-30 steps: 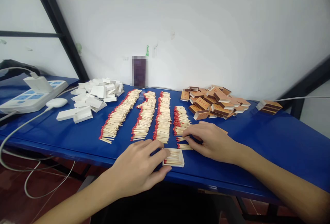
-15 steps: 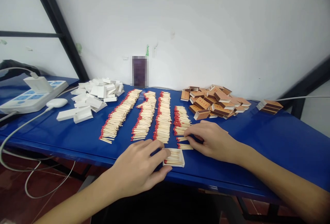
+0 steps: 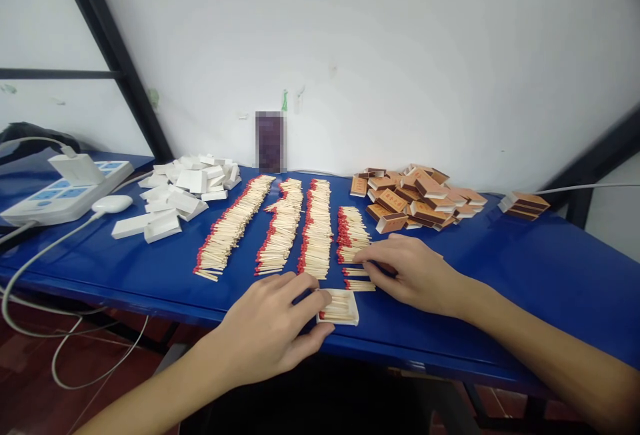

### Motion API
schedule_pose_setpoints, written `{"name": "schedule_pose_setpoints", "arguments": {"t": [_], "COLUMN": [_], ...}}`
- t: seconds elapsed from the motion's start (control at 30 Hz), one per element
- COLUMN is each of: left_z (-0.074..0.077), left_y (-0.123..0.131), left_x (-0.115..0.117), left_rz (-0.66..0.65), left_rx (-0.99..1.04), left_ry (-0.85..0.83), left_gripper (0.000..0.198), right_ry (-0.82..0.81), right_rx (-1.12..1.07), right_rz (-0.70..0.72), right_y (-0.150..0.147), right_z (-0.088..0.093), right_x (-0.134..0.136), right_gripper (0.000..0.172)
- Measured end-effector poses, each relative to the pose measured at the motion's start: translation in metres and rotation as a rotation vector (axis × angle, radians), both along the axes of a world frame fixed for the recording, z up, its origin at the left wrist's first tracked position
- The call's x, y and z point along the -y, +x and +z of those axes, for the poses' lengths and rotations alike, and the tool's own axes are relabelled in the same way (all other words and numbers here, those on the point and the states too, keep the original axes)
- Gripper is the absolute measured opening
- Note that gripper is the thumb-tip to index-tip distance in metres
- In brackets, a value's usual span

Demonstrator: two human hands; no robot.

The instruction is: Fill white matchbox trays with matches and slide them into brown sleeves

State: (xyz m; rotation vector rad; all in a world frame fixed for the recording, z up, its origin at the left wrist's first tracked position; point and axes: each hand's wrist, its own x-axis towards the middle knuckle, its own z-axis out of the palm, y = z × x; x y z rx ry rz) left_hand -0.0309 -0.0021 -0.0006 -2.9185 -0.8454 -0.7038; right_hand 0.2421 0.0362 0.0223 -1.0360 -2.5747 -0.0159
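My left hand (image 3: 280, 318) holds a small white matchbox tray (image 3: 356, 309) at its left end, fingers on the far side and thumb along the near side. Several matches (image 3: 340, 303) lie inside it, partly hidden by my fingers. My right hand (image 3: 413, 268) rests on the blue table with bent fingers. Its index fingertip touches the near end of a short row of red-headed matches (image 3: 353, 231), and the thumb sits slightly apart from it. Below that row lie a small loose group of matches (image 3: 354, 272) and another group (image 3: 360, 285) closer to me.
Three longer rows of matches (image 3: 235, 228), (image 3: 281, 228), (image 3: 316, 231) stretch away across the table (image 3: 165, 268). White trays (image 3: 193, 181) are heaped back left, orange-brown matchbox sleeves (image 3: 420, 198) back right. A power strip (image 3: 65, 191) with cables stands far left; more sleeves (image 3: 525, 205) far right.
My right index fingertip has shifted slightly left over the matches, a little away from the thumb. My left hand and the tray keep their place; the view has moved slightly.
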Motion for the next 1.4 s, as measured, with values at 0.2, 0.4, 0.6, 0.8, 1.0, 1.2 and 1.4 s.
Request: {"name": "schedule_pose_setpoints", "arguments": {"t": [0.2, 0.4, 0.6, 0.8, 1.0, 1.2, 1.4], "left_z": [0.000, 0.001, 0.001, 0.000, 0.001, 0.002, 0.000], "left_y": [0.000, 0.001, 0.001, -0.001, 0.000, 0.000, 0.000], "left_x": [0.000, 0.001, 0.000, 0.001, 0.000, 0.001, 0.001], "left_rz": [0.001, 0.008, 0.006, 0.004, 0.003, -0.002, -0.001], "left_rx": [0.000, -0.002, 0.000, -0.005, -0.003, -0.006, 0.000], "left_ry": [0.011, 0.007, 0.012, 0.002, -0.013, -0.008, 0.003], "left_gripper": [0.019, 0.018, 0.019, 0.020, 0.019, 0.020, 0.020], "right_ry": [-0.013, -0.032, -0.057, -0.080, -0.086, -0.102, -0.128], "right_rx": [0.010, 0.020, 0.021, 0.024, 0.016, 0.030, 0.054], "right_rz": [0.010, 0.019, 0.042, 0.038, 0.049, -0.033, -0.080], "right_y": [0.001, 0.000, -0.001, -0.001, -0.001, -0.002, -0.004], "right_z": [-0.002, -0.001, 0.000, 0.000, 0.000, 0.007, 0.009], "right_x": [-0.002, -0.001, 0.000, 0.001, 0.001, 0.006, 0.009], "right_gripper": [0.027, 0.026, 0.025, 0.023, 0.023, 0.017, 0.012]}}
